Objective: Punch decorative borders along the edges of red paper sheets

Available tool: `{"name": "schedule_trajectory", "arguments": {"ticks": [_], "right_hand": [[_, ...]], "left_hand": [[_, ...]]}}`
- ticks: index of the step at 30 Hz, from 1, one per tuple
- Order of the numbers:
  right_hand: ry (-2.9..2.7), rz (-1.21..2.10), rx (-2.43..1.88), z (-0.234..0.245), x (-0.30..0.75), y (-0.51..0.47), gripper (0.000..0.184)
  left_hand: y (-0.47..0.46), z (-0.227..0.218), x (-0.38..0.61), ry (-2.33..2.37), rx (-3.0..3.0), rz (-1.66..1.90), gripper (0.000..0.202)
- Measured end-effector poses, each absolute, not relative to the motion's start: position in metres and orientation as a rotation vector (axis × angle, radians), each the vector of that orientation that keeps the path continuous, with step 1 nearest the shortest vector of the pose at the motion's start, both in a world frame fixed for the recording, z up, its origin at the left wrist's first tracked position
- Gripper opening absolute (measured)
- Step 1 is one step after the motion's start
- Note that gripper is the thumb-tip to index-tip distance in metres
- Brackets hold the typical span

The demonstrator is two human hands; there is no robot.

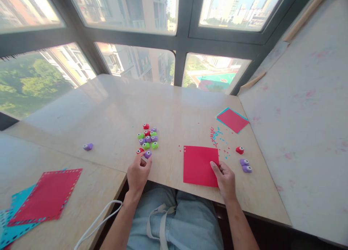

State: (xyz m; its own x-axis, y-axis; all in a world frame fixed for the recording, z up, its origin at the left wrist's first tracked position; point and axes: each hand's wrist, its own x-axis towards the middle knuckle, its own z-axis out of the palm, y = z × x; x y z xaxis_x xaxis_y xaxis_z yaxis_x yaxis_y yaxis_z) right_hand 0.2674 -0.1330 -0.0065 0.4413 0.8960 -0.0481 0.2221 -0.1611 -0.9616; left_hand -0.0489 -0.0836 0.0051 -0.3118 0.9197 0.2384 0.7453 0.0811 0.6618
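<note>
My left hand (138, 173) is at the table's front edge, its thumb and fingers closed around a small purple craft punch (148, 154). A red craft punch (140, 150) touches or nearly touches those fingertips. Just beyond stands a cluster of red, green and purple punches, among them a green punch (146, 146). My right hand (225, 179) pinches the right edge of a red paper sheet (199, 166), thumb on top and fingers partly hidden beneath. Small punched holes show at the sheet's upper left corner.
Red and blue paper bits (214, 134) lie scattered beyond the sheet. Coloured sheets (233, 120) are stacked at the back right. Near the right wall are a red punch (239, 150) and two purple punches (246, 165). Hole-edged sheets (47, 195), a lone purple punch (88, 147) and a white cable (99, 222) are leftward.
</note>
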Motion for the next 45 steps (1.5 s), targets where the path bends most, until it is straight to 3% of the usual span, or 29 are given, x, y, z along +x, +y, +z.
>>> {"name": "schedule_trajectory", "arguments": {"ticks": [4, 8, 13, 19, 23, 30, 45], "right_hand": [[-0.961, 0.821, -1.633, -0.006, 0.268, -0.133, 0.038], [-0.964, 0.816, -1.634, -0.004, 0.267, -0.133, 0.04], [-0.959, 0.829, -1.647, -0.001, 0.266, -0.133, 0.042], [-0.966, 0.823, -1.654, -0.002, 0.266, -0.132, 0.042], [-0.999, 0.785, -1.66, -0.003, 0.267, -0.131, 0.042], [-1.031, 0.758, -1.657, -0.003, 0.267, -0.132, 0.042], [-1.023, 0.797, -1.642, -0.003, 0.266, -0.131, 0.04]], "left_hand": [[-0.078, 0.008, -0.049, 1.956, 1.609, 1.178, 0.036], [-0.079, 0.014, -0.044, 1.587, 1.117, 1.262, 0.05], [-0.079, 0.021, -0.042, 1.312, 0.785, 1.203, 0.054], [-0.077, 0.017, -0.046, 1.71, 1.129, 1.048, 0.058], [-0.074, 0.015, -0.049, 1.919, 1.421, 0.858, 0.05], [-0.069, 0.017, -0.05, 2.047, 1.45, 0.718, 0.045], [-0.065, 0.02, -0.045, 2.021, 1.283, 0.957, 0.026]]}}
